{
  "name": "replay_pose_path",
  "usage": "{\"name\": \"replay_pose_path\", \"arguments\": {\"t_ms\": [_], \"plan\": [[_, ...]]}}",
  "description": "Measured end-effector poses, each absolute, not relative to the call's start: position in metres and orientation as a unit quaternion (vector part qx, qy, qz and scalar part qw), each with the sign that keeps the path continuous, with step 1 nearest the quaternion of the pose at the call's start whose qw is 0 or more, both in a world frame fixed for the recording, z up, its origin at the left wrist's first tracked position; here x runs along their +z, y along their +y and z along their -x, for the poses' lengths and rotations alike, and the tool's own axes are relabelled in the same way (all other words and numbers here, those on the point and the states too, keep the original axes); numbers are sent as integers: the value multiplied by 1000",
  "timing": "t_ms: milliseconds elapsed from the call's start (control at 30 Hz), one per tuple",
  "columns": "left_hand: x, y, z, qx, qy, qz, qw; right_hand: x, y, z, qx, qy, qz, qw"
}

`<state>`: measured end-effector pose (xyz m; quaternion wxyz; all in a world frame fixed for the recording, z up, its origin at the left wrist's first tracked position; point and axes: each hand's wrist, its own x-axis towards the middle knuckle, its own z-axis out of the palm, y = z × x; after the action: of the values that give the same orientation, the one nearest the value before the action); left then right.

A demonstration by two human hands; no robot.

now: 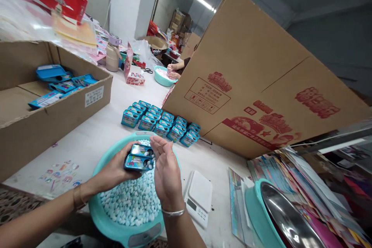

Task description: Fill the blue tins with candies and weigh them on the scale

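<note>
My left hand grips two small blue candy boxes stacked together, with white and pale blue candies showing at their right ends. Flat and stretched out, my right hand is held up beside those ends, its palm turned toward me; whether it touches the boxes I cannot tell. Both hands are above a turquoise basin holding a heap of small white and pale blue candies. Just beyond the basin, rows of similar blue boxes stand on the white table.
A cardboard box on the left contains loose blue packs. The large carton rises at right behind a white scale. Nested bowls stand front right. Farther back, another person's hands are over a candy basin.
</note>
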<state>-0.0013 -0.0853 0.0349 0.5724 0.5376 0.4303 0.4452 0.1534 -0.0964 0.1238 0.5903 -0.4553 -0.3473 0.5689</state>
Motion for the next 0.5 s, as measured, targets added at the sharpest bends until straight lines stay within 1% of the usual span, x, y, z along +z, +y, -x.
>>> {"name": "replay_pose_path", "arguments": {"t_ms": [167,267,367,500], "plan": [[28,-97,-4,429,411,-511,621,121,-104,-157,524,-379,500,576],[26,-100,-4,391,417,-540,618,112,-110,-161,520,-390,521,553],[26,-97,-1,388,417,-560,601,103,-115,-169,513,-372,524,569],[26,-98,3,342,406,-555,641,99,-120,-182,527,-435,537,494]]}}
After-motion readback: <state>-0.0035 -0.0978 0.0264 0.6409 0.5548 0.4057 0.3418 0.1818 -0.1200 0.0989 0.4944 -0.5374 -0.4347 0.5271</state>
